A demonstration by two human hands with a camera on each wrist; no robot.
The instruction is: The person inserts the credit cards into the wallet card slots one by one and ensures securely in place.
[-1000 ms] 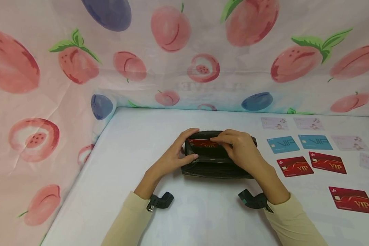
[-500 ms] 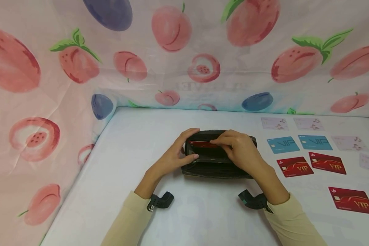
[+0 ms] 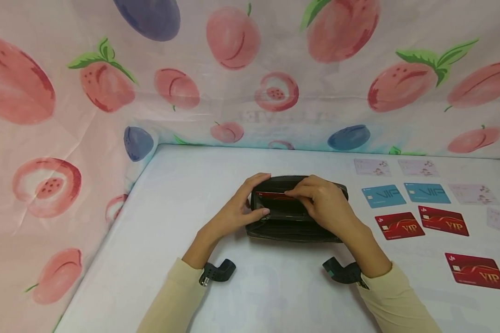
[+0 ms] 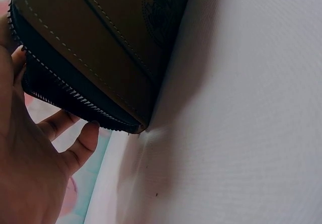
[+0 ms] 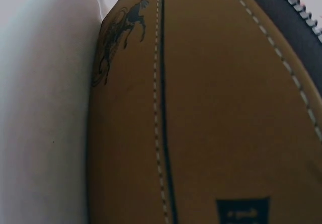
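Observation:
A zippered long wallet [image 3: 296,235] stands unzipped on the white table, its dark pockets facing up. Its brown stitched outside [image 4: 85,38] shows in the left wrist view. My left hand [image 3: 233,210] grips the wallet's left end, thumb at the front and fingers behind. Near the back of the opening, only the top strip of a red card [image 3: 271,195] shows above a pocket; the rest is hidden. My right hand [image 3: 331,203] pinches this card's right end between thumb and forefinger. In the right wrist view the wallet's tan side [image 5: 211,93] fills most of the picture.
Right of the wallet lie several cards in loose rows: pale pink cards [image 3: 372,167], blue VIP cards [image 3: 384,196] and red VIP cards [image 3: 400,225]. Another red card [image 3: 477,271] lies nearer the front. A fruit-print cloth [image 3: 233,97] hangs behind the table [image 3: 158,194].
The red card has slid down into the wallet's pocket, so its VIP lettering no longer shows. Both hands have stayed almost in place.

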